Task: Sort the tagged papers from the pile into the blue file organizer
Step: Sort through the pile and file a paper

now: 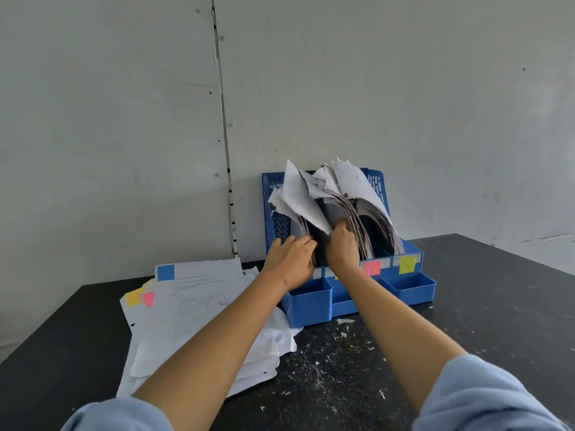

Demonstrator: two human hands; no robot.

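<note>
Both arms reach forward, left hand [291, 259] and right hand [342, 247] fingers curled into organizer [410, 287] papers [298, 200].

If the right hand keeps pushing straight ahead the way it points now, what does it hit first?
Probably the papers standing in the blue file organizer: the right hand points into a slot with its fingers already among the sheets. Beyond them would be the organizer's back wall, though depth is hard to judge.

left hand [292, 259] + right hand [342, 247]: grip papers [298, 197] in blue file organizer [413, 287] | tagged paper pile [199, 303] left, on black counter [466, 306]
</note>
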